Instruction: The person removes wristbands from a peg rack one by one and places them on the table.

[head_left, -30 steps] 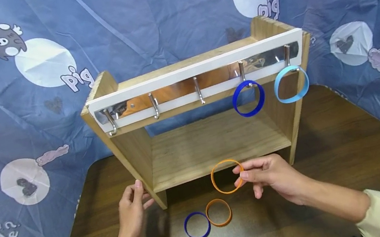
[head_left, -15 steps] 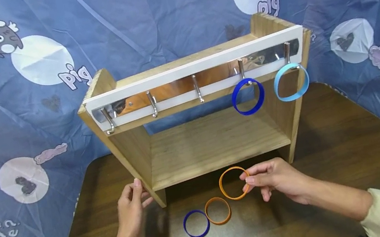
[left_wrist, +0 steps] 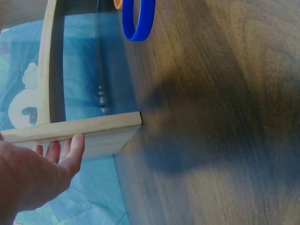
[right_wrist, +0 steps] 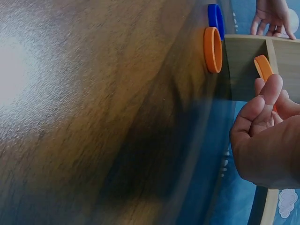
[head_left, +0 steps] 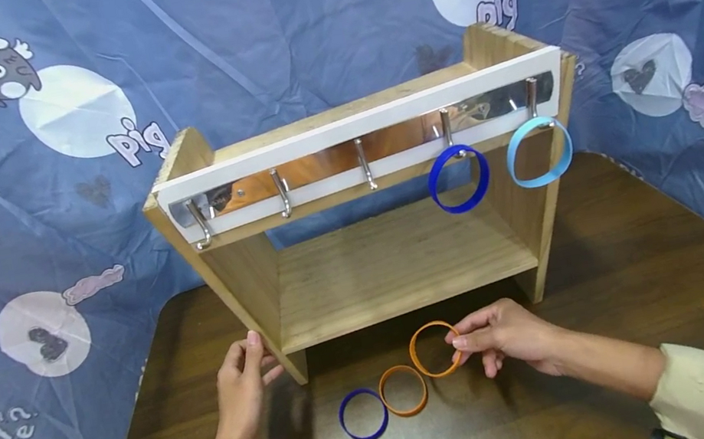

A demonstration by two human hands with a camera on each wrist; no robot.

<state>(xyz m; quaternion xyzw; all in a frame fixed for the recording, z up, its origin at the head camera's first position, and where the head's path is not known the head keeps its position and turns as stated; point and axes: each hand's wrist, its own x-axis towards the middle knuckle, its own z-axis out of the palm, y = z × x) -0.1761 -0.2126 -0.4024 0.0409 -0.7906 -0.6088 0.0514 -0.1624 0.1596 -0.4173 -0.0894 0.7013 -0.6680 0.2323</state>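
My right hand (head_left: 510,337) pinches an orange wristband (head_left: 443,373) between thumb and fingers, low over the table in front of the wooden shelf (head_left: 395,267). Just left of it, on the table, lie a second orange wristband (head_left: 408,413) and a dark blue wristband (head_left: 369,438), side by side. My left hand (head_left: 241,389) touches the outside of the shelf's left side panel (left_wrist: 98,125) with extended fingers. In the right wrist view, the hand hides part of the held orange wristband (right_wrist: 263,66).
A white hook rail (head_left: 326,148) with several metal hooks runs along the shelf's upper front. A blue wristband (head_left: 462,209) and a light blue wristband (head_left: 544,180) hang from its two rightmost hooks. A patterned blue cloth (head_left: 293,35) stands behind the brown table (head_left: 646,263).
My right hand has moved down and slightly right with the orange wristband, bringing it nearer the table. The left hand stays at the side panel.
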